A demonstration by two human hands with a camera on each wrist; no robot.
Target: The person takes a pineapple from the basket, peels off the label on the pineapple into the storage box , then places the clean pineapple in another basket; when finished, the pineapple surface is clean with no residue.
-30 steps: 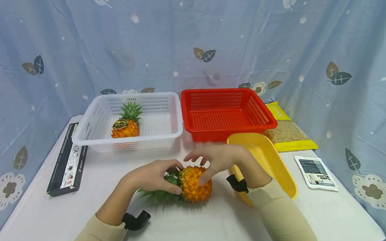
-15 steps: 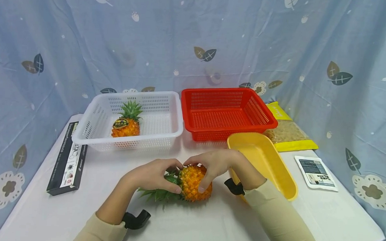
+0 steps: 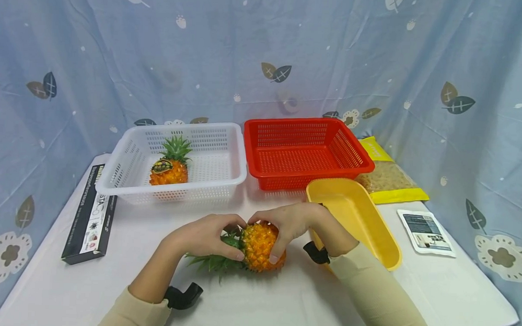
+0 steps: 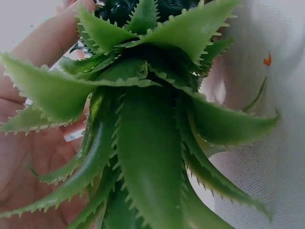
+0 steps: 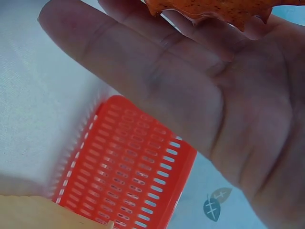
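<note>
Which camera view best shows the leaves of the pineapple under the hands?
The left wrist view: the leaves fill most of it, their toothed edges clear. The head view shows them smaller, partly covered by the left hand. The right wrist view shows none, only part of the pineapple's orange body.

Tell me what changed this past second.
The right grip has lowered onto the orange, green-leaved pineapple lying on the white cloth, thumb and fingertips now holding it. Unmoved: the left grip at its leafy end, and the black-labelled pineapple in the rectangular white plastic basket.
</note>
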